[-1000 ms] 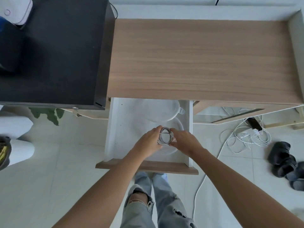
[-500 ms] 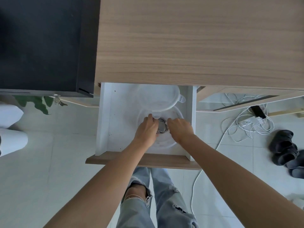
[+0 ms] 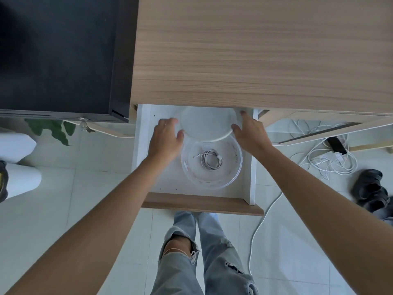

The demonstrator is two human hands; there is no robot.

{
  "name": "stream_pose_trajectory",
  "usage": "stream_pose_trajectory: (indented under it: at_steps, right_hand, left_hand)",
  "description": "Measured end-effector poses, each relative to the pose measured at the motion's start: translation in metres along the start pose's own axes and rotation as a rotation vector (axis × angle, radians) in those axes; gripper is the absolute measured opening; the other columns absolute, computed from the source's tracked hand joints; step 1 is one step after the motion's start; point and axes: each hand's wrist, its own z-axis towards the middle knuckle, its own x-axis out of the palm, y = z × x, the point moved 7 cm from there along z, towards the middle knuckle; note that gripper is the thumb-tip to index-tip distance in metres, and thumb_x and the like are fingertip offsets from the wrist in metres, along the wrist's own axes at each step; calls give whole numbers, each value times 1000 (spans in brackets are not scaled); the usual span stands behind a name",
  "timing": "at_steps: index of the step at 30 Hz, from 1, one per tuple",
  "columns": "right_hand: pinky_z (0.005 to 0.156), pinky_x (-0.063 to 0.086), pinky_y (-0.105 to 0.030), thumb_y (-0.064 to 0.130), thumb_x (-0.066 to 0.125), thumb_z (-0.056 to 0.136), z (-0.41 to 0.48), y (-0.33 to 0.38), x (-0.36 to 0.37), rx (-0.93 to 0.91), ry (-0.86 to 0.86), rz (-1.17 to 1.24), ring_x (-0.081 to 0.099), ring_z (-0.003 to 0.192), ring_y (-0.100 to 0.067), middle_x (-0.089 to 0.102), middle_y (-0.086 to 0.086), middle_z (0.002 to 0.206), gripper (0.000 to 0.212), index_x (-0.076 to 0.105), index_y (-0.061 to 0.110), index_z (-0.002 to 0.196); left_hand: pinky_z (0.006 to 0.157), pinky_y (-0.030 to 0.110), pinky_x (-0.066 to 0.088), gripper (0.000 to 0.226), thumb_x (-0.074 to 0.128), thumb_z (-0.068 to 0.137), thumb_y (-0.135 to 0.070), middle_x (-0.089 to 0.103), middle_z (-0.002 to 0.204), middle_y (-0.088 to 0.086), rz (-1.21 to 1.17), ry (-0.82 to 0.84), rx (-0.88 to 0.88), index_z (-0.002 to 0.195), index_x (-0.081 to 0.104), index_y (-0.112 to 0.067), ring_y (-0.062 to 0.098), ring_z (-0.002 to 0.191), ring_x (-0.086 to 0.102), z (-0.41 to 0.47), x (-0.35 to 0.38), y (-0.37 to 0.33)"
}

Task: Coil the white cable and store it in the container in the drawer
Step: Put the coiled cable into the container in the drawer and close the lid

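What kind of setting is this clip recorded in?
Most likely a room in a home: a wooden desk with a pull-out drawer, pale tiled floor, black shoes and a tangle of charger cables lying loose on the floor.

Head-worn view, steeply downward, open drawer (image 3: 252, 184) close

Soft, even daylight, faint shadows, washed-out pale floor (image 3: 53, 209), mild wide-angle bending at edges, slight overall softness.

Black shoes (image 3: 371, 191), tangled floor cables (image 3: 327, 161)
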Motion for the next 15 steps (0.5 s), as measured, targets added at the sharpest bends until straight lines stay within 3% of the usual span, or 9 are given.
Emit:
stream_pose_trajectory:
  at_steps: [2, 6, 10, 15]
  right_hand:
    - [96, 44, -46, 29, 50, 105, 12, 4, 9, 14, 58, -4, 54, 121, -46, 61, -24, 132, 55, 30, 12, 153]
    - [97, 45, -44, 26, 57, 102, 26, 5, 13, 6, 17, -30, 53, 125, -43, 65, -21, 129, 60, 31, 19, 156]
    - [107, 39, -43, 30, 61, 101, 17, -5, 15, 12, 29, 22, 45, 135, -35, 64, -20, 130, 66, 31, 20, 158]
    - [101, 44, -45, 31, 65, 99, -43, -27, 25, 65, 45, 115, 55, 117, -37, 59, -20, 125, 70, 28, 35, 158]
  left_hand:
    - [109, 42, 38, 52, 50, 104, -33, 42, 152, 17, -92, 82, -124, 151, 40, -12, 34, 138, 43, 25, 9, 8]
    - [108, 35, 37, 62, 57, 102, -33, 46, 151, 17, -313, 174, -226, 156, 33, -14, 30, 138, 45, 44, 30, 16]
    - [97, 29, 40, 67, 69, 95, -25, 54, 141, 17, -384, 131, -225, 155, 38, -21, 28, 129, 53, 31, 26, 20]
    - [94, 30, 43, 72, 70, 95, -24, 55, 133, 14, -353, 143, -100, 157, 33, -24, 24, 124, 55, -31, 27, 17]
